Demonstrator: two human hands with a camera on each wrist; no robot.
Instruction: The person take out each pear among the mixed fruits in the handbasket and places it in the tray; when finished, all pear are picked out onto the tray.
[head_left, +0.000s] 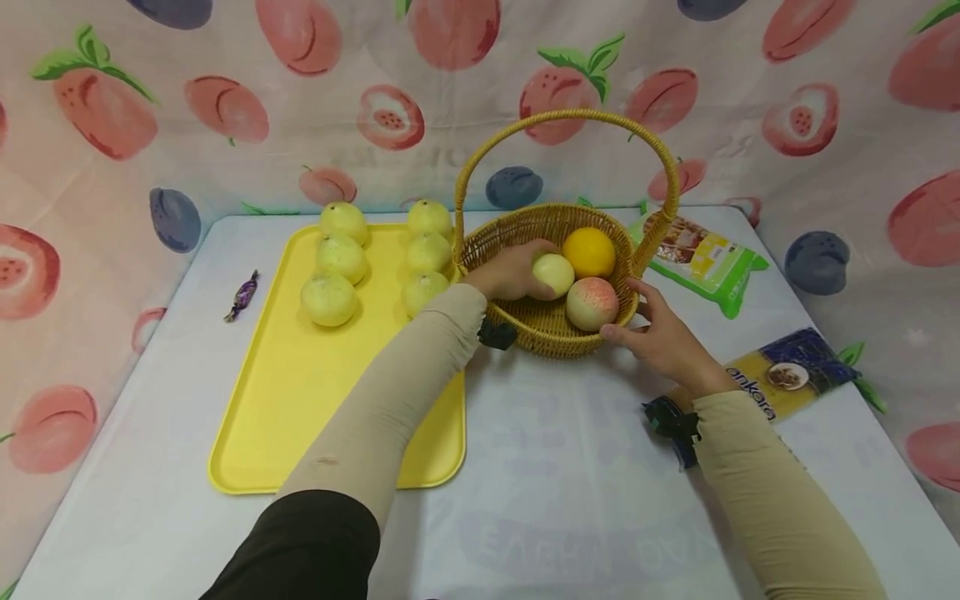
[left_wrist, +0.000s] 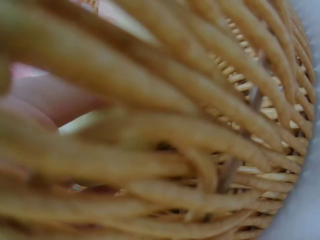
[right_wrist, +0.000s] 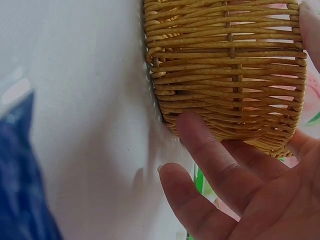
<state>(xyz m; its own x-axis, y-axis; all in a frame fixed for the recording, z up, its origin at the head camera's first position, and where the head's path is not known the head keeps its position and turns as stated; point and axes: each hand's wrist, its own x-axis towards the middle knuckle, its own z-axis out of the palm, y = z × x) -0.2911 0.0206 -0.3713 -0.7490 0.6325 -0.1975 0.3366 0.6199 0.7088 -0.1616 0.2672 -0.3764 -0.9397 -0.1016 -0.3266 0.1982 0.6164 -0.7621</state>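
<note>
My left hand [head_left: 517,271] reaches over the near-left rim of a wicker basket [head_left: 558,343], its fingers and thumb round a pale yellow-green fruit [head_left: 553,277]. Beside that fruit in the basket lie an orange [head_left: 588,252] and a peach [head_left: 592,304]. In the left wrist view, close-up wicker strands [left_wrist: 240,115] hide most of the hand. My right hand [head_left: 663,333] holds the basket's right side, thumb at the rim. Its fingers [right_wrist: 215,160] lie along the outer wall in the right wrist view.
On the left, a yellow tray [head_left: 315,417] bears two rows of pale yellow-green fruits [head_left: 328,298]. A purple wrapped candy [head_left: 242,296] lies left of it. Behind the basket's right side is a green food packet [head_left: 705,258]; a blue and yellow pasta bag [head_left: 795,375] lies by my right wrist.
</note>
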